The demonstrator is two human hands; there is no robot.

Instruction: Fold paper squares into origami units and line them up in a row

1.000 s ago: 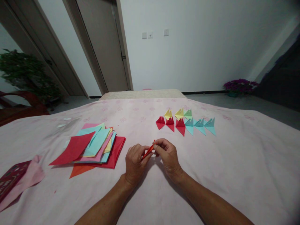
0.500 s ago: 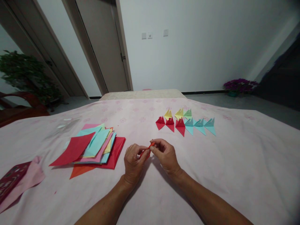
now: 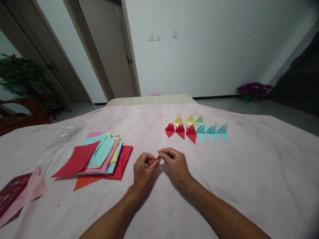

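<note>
A small folded orange-red paper [image 3: 156,161] is pinched between my two hands over the middle of the table. My left hand [image 3: 145,171] grips its left part between thumb and fingers. Thumb and forefinger of my right hand [image 3: 175,163] close on its upper right end, and the fingertips hide much of it. Beyond my hands, to the right, folded paper birds stand in two rows: red [image 3: 191,132], light blue [image 3: 211,132], yellow [image 3: 178,121] and green [image 3: 199,120]. Left of my hands lies a loose pile of coloured paper sheets [image 3: 103,152], a red sheet [image 3: 79,159] on top.
A pink patterned cloth [image 3: 239,186] covers the table. At the left edge lie a dark red packet [image 3: 13,192] and a pink cloth piece [image 3: 30,196]. Clear plastic [image 3: 74,134] is behind the pile. A potted purple plant [image 3: 254,90] stands on the floor beyond.
My fingers have shifted slightly on the orange-red paper, and my left hand has moved a little to the right. The birds and the pile stay in place on the table.
</note>
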